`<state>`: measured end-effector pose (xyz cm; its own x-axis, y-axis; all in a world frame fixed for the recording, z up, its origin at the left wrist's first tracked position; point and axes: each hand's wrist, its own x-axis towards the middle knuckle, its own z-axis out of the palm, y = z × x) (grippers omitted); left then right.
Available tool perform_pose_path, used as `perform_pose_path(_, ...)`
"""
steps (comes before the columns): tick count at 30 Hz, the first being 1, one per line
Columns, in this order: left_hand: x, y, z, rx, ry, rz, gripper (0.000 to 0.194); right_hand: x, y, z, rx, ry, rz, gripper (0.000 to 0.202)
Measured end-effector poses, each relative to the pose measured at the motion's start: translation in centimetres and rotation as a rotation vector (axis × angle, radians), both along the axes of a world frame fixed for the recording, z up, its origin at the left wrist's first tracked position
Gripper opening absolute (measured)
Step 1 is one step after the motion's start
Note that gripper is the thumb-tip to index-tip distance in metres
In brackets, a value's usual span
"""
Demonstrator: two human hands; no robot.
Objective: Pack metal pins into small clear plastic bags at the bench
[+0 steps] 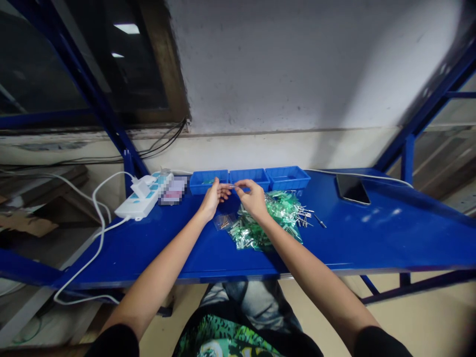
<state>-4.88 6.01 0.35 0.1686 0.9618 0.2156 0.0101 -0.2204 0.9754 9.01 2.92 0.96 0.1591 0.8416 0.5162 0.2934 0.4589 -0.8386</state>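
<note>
My left hand (213, 199) and my right hand (253, 197) meet in front of the blue bins, fingertips almost touching. Between them is a small, thin, light-coloured piece (232, 187), too small to name, pinched by both hands. Beneath and beside my right hand lies a heap of clear green plastic bags (284, 210) with small metal pins in and around them. Loose silvery pins (305, 214) stick out at its right side. A small clear bag with copper-coloured pieces (223, 222) lies just below my left hand.
Three blue bins (288, 177) stand in a row along the back; the left one holds a few greenish pieces. A white power strip (143, 201) with plugs and cables sits at the left. A phone (352, 189) lies at the right on the blue table (390, 233). Blue frame posts flank it.
</note>
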Motion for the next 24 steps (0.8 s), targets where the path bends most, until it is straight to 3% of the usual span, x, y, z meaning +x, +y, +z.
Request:
perform_pose_path(5, -0.1, 0.0, -0.1, -0.020, -0.013, -0.016, 0.035, -0.3, -0.6, 0.0, 0.021, -0.088, -0.051, 0.022)
perform_pose_path(10, -0.1, -0.3, 0.2, 0.173, 0.006, 0.114, 0.021, 0.0, 0.0, -0.2, -0.047, -0.062, -0.092, 0.014)
perform_pose_path(14, 0.1, -1.1, 0.7, 0.323, 0.091, 0.106, 0.011, 0.1, 0.6, -0.3, -0.103, -0.009, -0.038, 0.039)
perform_pose_path(16, 0.3, -1.4, 0.8, 0.350, 0.126, 0.080, 0.008, 0.1, 0.6, -0.3, -0.106, 0.004, -0.031, 0.042)
perform_pose_path(19, 0.6, -1.5, 0.5, 0.337, 0.142, 0.064, 0.012, 0.1, 0.4, -0.3, -0.079, -0.014, -0.028, 0.037)
perform_pose_path(24, 0.4, -0.7, 0.1, 0.201, 0.091, 0.086, 0.049, -0.1, 0.0, -0.4, -0.008, -0.106, -0.023, 0.025)
